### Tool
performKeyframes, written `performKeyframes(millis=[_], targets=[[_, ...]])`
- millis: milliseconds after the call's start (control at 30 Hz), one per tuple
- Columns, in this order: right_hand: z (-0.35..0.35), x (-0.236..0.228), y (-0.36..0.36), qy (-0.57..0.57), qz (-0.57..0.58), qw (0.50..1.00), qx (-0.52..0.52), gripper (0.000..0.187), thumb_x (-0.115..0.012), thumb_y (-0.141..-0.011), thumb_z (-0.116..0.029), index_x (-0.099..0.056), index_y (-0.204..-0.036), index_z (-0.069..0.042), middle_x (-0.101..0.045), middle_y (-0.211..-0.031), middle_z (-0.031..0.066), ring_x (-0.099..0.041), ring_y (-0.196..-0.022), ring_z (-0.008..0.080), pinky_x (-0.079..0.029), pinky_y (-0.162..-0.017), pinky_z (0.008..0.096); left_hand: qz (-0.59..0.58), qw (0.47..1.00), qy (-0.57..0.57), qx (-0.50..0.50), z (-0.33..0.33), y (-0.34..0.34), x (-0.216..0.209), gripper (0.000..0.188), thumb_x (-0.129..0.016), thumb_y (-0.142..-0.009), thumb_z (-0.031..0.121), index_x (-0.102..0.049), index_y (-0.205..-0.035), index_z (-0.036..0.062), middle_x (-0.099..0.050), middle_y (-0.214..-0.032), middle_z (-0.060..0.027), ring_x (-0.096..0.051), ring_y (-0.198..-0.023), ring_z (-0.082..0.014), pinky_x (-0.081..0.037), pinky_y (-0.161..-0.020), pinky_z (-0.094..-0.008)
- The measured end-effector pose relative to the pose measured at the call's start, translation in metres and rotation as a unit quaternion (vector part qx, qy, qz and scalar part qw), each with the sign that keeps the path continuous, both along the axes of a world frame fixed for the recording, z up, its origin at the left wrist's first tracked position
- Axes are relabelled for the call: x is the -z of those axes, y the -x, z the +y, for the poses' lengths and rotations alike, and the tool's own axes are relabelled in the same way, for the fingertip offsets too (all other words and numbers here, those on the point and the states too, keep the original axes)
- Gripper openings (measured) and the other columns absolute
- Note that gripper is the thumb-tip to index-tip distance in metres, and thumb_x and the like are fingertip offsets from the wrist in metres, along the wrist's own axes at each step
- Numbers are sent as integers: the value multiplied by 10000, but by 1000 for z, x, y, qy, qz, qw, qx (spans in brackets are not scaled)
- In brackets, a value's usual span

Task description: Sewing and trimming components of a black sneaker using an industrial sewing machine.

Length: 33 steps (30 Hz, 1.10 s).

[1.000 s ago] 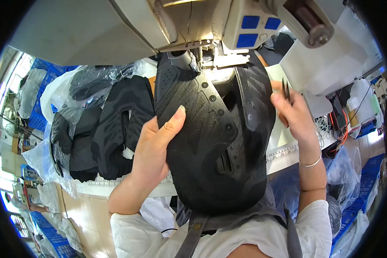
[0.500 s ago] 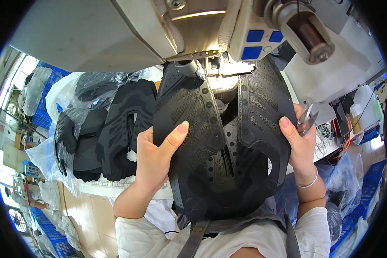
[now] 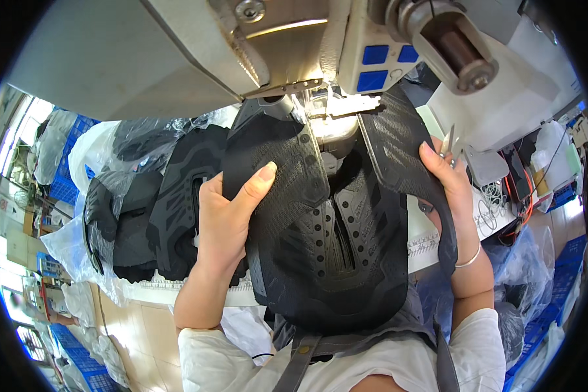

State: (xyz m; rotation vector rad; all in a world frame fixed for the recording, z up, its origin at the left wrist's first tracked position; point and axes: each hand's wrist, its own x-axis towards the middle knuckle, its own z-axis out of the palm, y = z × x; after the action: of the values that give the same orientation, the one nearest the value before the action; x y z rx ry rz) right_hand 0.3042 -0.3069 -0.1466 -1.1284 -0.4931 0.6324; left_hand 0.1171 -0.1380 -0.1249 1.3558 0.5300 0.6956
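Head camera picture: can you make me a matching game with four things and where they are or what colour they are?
Things:
1. Left hand
2. Scissors
3. Bracelet
4. Square buttons

Clues:
A. Blue, on the machine
B. Held in the right hand
C. Thumb on top of the black piece
D. Around the right wrist

Right pairs: 1-C, 2-B, 3-D, 4-A.
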Motion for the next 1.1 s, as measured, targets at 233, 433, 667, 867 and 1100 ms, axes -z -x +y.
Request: performKeyframes(millis=[233, 433, 667, 867, 1100], targets=[[15, 0, -6, -18, 21, 999, -17, 313, -549, -853, -190, -509, -1088, 14, -596, -776, 28, -469, -456, 11, -298, -350, 143, -9, 1000, -11, -5, 8, -7, -2, 225, -630, -809, 136, -605, -923, -57, -630, -860, -76, -581, -724, -99, -470, -672, -222], [19, -3, -11, -6, 12, 1000, -25, 279, -538, -862, -205, -504, -1053, -5, -550, -721, -2, -393, -434, 9, -271, -350, 151, -8, 1000, -14, -2, 18, -12, -5, 247, -642, -798, 141, -590, -925, -64, -628, -846, -82, -591, -708, -110, -479, -645, -223], [29, -5, -20, -10, 29, 1000, 5, 206, -530, -872, -218, -503, -993, -54, -522, -709, -20, -375, -434, 8, -271, -352, 151, 12, 1000, -9, 7, 31, -20, -10, 262, -655, -778, 119, -578, -935, -76, -625, -859, -100, -600, -703, -123, -487, -649, -235], [36, 3, -35, -1, 4, 999, -49, 127, -523, -881, -212, -498, -877, -87, -480, -646, -39, -361, -426, 3, -260, -348, 154, -17, 1000, 3, 8, 43, -28, -10, 258, -653, -779, 112, -579, -929, -84, -628, -860, -110, -608, -710, -132, -495, -655, -238], [38, -5, -27, -9, 16, 999, -43, 144, -509, -889, -228, -490, -840, -94, -446, -589, -41, -342, -397, 11, -251, -344, 157, 4, 1000, -10, 23, 48, -31, -14, 272, -646, -785, 108, -572, -955, -91, -627, -873, -121, -606, -708, -125, -495, -657, -230]])
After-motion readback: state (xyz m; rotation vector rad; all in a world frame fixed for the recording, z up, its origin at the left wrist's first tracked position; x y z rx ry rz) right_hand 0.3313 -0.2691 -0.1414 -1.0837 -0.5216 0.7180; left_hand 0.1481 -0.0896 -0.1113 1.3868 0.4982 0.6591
